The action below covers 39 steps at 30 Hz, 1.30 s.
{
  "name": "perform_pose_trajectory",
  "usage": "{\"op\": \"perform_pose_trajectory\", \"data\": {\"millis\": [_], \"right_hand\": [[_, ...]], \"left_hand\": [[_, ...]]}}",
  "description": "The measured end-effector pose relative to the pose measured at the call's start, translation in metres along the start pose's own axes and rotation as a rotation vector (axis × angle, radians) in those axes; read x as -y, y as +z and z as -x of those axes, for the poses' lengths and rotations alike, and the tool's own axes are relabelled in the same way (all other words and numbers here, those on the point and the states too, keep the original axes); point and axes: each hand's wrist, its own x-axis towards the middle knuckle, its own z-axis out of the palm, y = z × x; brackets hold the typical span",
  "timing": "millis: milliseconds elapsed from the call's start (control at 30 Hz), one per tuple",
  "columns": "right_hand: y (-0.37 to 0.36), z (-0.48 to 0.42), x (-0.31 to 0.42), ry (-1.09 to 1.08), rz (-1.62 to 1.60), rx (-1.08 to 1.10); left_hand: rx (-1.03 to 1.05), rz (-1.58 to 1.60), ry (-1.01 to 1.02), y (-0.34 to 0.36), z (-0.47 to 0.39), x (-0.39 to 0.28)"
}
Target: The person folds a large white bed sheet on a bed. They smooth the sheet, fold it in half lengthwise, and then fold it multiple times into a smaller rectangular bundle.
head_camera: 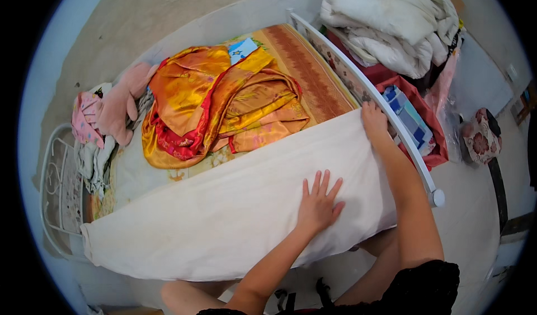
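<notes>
A long white folded cloth or quilt (pixel 201 218) lies along the near side of a bed, its front edge hanging toward my knees. My left hand (pixel 319 204) rests palm down on it with the fingers spread. At the cloth's far right corner, beside the bed's end rail, is my right hand (pixel 374 120); its fingertips are at the edge, and whether they pinch the fabric I cannot tell. Beyond the cloth, a crumpled orange and yellow satin cover (pixel 188 101) with red trim lies on the patterned mattress (pixel 302 63).
A white metal rail (pixel 369 86) bounds the bed on the right. Behind it are a white bundled quilt (pixel 386 17) and a red bag (pixel 440 143) holding checked fabric. A pink plush toy (pixel 121 101) and clothes (pixel 94 160) lie near the left bed frame (pixel 50 189).
</notes>
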Motion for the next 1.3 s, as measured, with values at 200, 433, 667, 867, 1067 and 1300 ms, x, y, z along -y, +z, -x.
{"op": "perform_pose_trajectory", "data": {"millis": [200,433,667,867,1067,1300], "right_hand": [[-0.114,0.079,0.082,-0.179,-0.941,0.029],[-0.184,0.188,0.018,0.021,-0.615,0.662],[-0.114,0.217,-0.093,0.456,-0.615,0.713],[-0.120,0.212,-0.073,0.380,-0.437,0.444],[-0.111,0.202,-0.075,0.256,-0.414,0.286],[-0.093,0.193,-0.079,0.263,-0.385,0.224]], "left_hand": [[0.036,-0.091,-0.022,0.015,0.003,0.006],[-0.295,0.249,-0.007,0.024,0.012,0.016],[-0.236,0.106,-0.115,0.012,0.099,-0.041],[-0.038,0.109,-0.073,0.016,0.214,-0.079],[-0.323,-0.031,-0.262,0.003,0.252,-0.051],[-0.293,-0.136,-0.154,-0.004,0.233,-0.016]]}}
